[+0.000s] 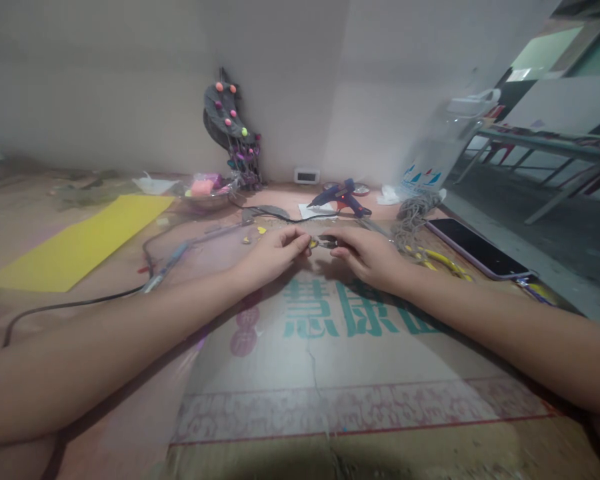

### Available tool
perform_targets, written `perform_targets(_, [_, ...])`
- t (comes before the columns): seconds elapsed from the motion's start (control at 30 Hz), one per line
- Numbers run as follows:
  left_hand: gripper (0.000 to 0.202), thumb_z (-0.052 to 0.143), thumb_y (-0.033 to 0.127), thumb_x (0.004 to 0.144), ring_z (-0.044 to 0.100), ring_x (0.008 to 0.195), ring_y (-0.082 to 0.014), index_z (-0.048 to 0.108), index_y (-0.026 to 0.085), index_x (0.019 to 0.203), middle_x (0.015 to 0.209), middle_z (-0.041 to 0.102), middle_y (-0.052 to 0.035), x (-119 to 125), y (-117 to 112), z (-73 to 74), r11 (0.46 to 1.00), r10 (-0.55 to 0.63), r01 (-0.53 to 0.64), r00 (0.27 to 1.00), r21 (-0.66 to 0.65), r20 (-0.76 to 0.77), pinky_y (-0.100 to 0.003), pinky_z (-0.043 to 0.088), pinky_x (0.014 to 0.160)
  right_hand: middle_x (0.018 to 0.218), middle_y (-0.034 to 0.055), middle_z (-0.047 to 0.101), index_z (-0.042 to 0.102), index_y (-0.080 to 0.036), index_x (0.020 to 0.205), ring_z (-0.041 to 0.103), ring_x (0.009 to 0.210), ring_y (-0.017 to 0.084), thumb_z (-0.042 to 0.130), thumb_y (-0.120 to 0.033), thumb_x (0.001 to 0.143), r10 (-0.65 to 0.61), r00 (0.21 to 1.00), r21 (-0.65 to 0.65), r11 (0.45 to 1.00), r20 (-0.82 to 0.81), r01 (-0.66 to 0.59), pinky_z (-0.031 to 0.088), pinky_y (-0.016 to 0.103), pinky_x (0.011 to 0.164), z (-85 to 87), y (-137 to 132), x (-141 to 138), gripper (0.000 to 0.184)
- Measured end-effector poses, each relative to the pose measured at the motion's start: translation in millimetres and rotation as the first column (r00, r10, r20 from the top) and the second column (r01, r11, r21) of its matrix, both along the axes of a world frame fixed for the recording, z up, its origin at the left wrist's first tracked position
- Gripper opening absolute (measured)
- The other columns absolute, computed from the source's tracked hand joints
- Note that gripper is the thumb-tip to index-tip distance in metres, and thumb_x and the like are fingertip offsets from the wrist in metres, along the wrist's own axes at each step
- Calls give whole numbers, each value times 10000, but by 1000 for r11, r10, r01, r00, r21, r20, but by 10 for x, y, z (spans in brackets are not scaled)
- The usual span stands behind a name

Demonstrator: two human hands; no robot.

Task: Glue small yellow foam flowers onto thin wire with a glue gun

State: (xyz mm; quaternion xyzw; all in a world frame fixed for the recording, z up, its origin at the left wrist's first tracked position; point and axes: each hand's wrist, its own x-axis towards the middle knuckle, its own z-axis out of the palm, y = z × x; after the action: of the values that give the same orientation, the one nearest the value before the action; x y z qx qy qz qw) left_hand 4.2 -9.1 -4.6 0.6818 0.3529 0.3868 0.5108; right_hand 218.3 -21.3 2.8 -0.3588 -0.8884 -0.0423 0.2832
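Looks smooth, matt and papery on the sheet; glossy on the phone; rough and fibrous on the yarn; plastic on the glue gun; perhaps metal, though blurred, on the tool.

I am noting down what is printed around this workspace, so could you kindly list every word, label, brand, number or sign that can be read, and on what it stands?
"慧康": green characters on the cardboard; a third beside them is partly covered.
Round pinkish marks on the cardboard: too blurred to read.
Clear jug: sailboat logo; the lettering beneath is too blurred to read.
Small white device: any figures are too small to read.
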Motion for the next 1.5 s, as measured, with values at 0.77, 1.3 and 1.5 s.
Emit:
perform_targets(0.77, [303,636,397,835,670,838,-165,696,146,994,955,736,-63,-45,1,-17,992,-58,71,990,105,-127,-281,510,762,750,17,705,702,-176,939,573,631,125,603,-61,721,25,999,0,1000,-29,-25,384,214,587,-35,-13,36,265])
perform_targets(1.3, [225,685,235,769,634,781,-124,593,142,952,890,663,-34,6,3,-21,993,-38,45,997,107,-66,-250,499,701,728,-5,674,673,-202,982,581,623,125,638,-128,759,-22,999,-69,997,-36,19,383,215,583,-53,-13,35,238])
perform_targets(1.5, [300,665,217,786,635,792,-128,550,163,1057,874,642,-22,-10,2,-45,985,-30,42,997,168,-76,-253,503,704,888,38,729,673,-195,1034,633,724,148,530,-93,780,11,997,-77,997,-74,-17,439,240,660,-31,-9,52,308])
